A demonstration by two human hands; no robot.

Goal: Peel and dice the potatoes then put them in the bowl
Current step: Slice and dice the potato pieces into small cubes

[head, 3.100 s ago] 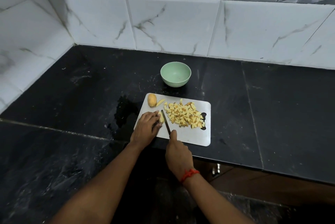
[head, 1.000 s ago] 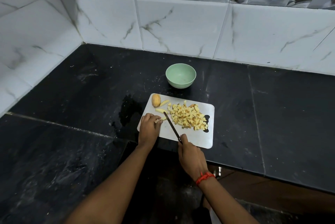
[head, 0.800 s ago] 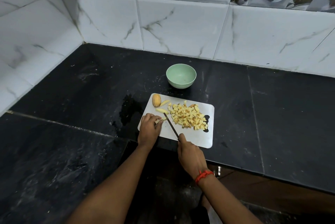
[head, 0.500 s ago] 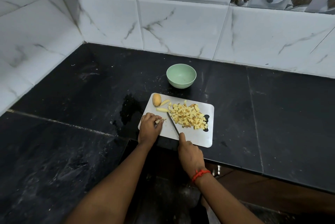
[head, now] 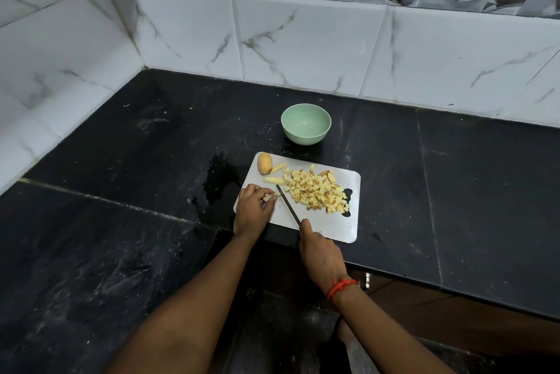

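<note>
- Left hand (head: 253,210) rests on the near left corner of the cutting board (head: 328,226), knuckles up and fingers (head: 257,191) curled in.
- Its fingertips pinch a small potato piece (head: 269,198) and hold it down on the board.
- Right hand (head: 321,255) is clenched round the knife handle; the handle is hidden inside the fist.
- One finger of that hand lies stretched along the top towards the blade; I cannot tell which finger.
- Knife (head: 288,205) has a dark thin blade that slants up-left across the board, its tip just beside the pinched piece. I cannot tell if they touch.
- Red thread (head: 341,286) is tied round the right wrist.
- Diced potato (head: 315,190) makes a loose yellow pile in the middle and right part of the board, right of the blade; some cubes have brown skin.
- Two potato strips lie left of the pile: one (head: 274,180) just beyond the left fingertips, another (head: 278,167) further back.
- Potato chunk (head: 264,163) is rounded with skin showing and sits at the far left corner of the board, beside the back strip.
- Bowl (head: 304,137) is pale green and upright, just past the far edge of the board.
- Counter (head: 121,161) is black stone with a wet patch (head: 216,182) left of the board.
- Wall (head: 303,46) is white marbled tile.
</note>
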